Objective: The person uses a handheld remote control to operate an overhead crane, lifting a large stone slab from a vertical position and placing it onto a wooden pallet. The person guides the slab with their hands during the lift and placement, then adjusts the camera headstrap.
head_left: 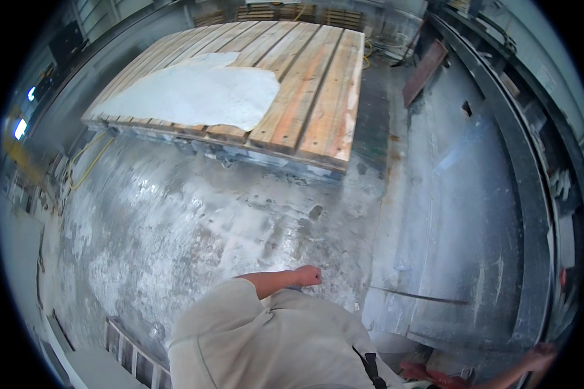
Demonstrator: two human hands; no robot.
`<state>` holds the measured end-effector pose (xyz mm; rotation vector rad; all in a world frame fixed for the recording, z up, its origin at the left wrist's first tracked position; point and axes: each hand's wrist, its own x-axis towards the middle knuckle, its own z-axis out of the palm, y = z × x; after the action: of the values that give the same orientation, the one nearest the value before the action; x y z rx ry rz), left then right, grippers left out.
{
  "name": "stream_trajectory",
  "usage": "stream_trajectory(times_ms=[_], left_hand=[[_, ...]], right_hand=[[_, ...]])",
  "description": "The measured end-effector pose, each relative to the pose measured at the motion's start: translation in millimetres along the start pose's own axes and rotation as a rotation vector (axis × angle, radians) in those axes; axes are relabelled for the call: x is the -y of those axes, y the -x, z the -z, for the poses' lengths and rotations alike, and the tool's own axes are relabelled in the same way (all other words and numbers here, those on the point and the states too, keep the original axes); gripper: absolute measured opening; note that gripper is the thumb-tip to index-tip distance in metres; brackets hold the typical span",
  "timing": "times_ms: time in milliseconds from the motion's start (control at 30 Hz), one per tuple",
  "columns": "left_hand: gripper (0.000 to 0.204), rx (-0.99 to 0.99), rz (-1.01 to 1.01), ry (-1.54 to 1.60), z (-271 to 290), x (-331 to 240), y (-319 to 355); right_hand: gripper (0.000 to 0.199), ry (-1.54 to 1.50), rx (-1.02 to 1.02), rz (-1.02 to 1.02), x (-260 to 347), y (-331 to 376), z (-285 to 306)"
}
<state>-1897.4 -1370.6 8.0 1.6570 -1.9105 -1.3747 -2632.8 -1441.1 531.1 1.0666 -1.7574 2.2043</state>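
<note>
My left hand point(309, 275) is closed in a fist in front of my body, above the wet grey floor, and nothing shows sticking out of it. Far out at the lower right, my right hand point(540, 357) is stretched sideways beside a dark metal rail point(532, 318). Its fingers are blurred, and I cannot tell whether it touches the rail. Ahead stands a low platform topped with wooden planks point(318, 97). A white, irregularly shaped sheet point(194, 91) lies flat over its left and middle part.
Wooden pallets point(256, 13) stand behind the platform. A yellow hose point(84, 170) trails at its left. A reddish-brown board point(425, 73) leans at the right wall. At lower left is a ladder-like frame point(133, 353); a red object point(428, 373) lies near my right arm.
</note>
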Motion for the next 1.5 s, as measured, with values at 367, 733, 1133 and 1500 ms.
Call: stream_trajectory(times_ms=[367, 733, 1133, 1500], left_hand=[[0.020, 0.420, -0.132, 0.012, 110.6, -71.2, 243.8], [0.028, 0.122, 0.336, 0.142, -55.0, -189.3, 500.0], [0.027, -0.753, 0.612, 0.390, -207.9, -293.9, 671.1], [0.034, -0.814, 0.512, 0.591, -338.0, -220.1, 892.4]], right_hand=[[0.033, -0.128, 1.048, -1.102, -69.8, 587.6, -118.8], [0.021, -0.063, 2.439, -0.534, 54.6, 703.6, -35.4], [0.025, -0.327, 3.060, 0.232, 210.9, 802.5, 110.5], [0.038, 0.067, 2.626, 0.243, 156.2, 974.8, 276.5]])
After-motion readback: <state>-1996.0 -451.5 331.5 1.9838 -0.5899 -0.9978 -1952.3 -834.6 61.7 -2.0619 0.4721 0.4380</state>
